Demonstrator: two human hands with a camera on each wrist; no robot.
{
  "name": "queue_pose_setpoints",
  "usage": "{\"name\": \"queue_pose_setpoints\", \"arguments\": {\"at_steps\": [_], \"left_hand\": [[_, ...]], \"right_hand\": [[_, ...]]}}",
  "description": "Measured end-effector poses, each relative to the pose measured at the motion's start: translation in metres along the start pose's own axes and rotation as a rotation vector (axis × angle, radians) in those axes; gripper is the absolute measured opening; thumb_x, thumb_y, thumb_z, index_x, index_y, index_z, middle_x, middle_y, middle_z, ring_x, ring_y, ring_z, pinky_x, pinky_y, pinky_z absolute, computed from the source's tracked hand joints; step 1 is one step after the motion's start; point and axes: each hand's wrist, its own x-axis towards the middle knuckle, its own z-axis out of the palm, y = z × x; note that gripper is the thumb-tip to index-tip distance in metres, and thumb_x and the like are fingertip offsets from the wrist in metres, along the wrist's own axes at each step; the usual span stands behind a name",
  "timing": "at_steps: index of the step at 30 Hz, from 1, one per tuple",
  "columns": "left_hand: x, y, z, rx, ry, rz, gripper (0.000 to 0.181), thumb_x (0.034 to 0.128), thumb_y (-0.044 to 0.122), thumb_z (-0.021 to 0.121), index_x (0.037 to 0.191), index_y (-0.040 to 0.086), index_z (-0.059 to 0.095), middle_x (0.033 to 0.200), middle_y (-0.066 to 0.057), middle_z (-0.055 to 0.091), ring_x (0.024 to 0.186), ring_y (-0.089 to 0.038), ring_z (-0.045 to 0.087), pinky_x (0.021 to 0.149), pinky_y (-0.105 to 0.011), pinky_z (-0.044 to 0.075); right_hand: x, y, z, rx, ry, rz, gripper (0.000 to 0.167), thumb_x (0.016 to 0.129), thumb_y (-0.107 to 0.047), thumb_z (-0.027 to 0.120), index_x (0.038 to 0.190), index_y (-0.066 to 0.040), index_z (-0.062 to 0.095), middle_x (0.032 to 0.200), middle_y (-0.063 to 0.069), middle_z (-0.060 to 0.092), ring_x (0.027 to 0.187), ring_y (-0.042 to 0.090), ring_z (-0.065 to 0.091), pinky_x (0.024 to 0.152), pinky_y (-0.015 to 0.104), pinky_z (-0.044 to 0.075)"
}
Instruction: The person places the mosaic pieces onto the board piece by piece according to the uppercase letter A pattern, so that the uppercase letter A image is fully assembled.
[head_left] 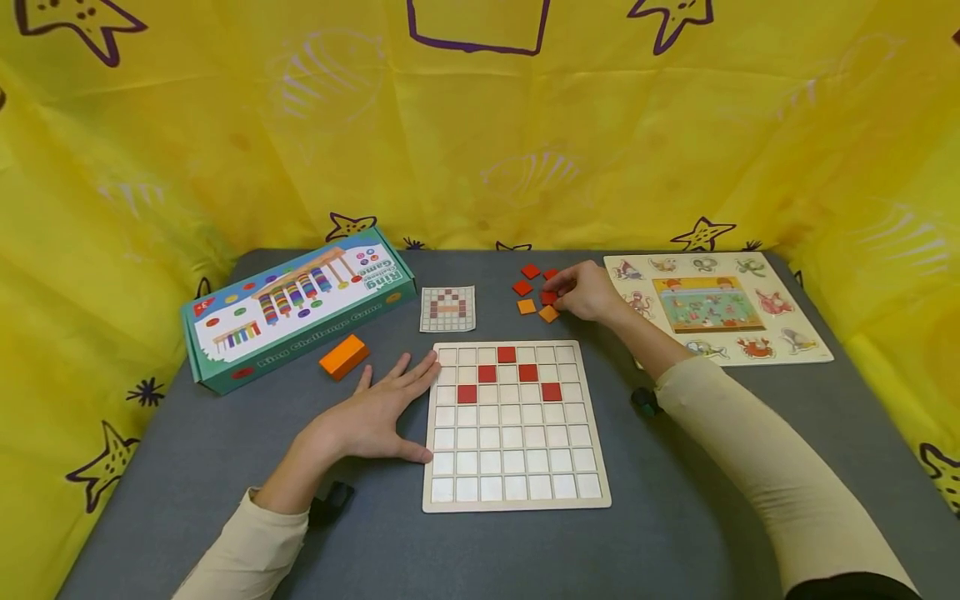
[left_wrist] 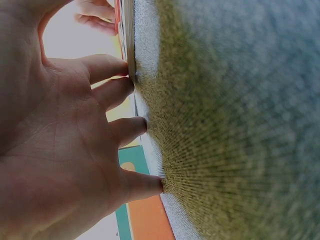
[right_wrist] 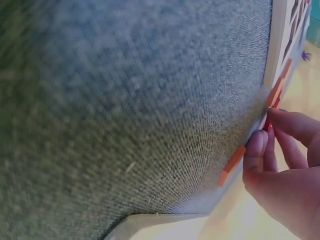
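One grid board with five red tiles — two loose orange tiles

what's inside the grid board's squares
Five red tiles sit in the top three rows of the grid board; other squares look pale. Whatever lies beneath the red tiles is hidden.

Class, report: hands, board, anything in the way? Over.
Left hand touching board. Right hand pinching red tile. Five red squares on board. Orange tiles between red tile and board.
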Motion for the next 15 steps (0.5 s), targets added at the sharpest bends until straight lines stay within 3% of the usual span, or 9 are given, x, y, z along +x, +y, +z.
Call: {"name": "queue_pose_setpoints", "arguments": {"at_steps": [15], "left_hand": [[0.001, 0.0, 0.0, -0.002, 0.003, 0.001, 0.123, 0.0769, 0.058, 0.087, 0.169, 0.019, 0.016, 0.177, 0.0, 0.005, 0.162, -0.043, 0.003, 0.114, -0.083, -0.004]], "right_hand": [[-0.018, -0.001, -0.01, 0.076, -0.013, 0.018, 0.029, 0.09, -0.003, 0.077, 0.119, -0.005, 0.078, 0.119, 0.019, 0.073, 0.102, 0.031, 0.065, 0.074, 0.027, 0.052]]}}
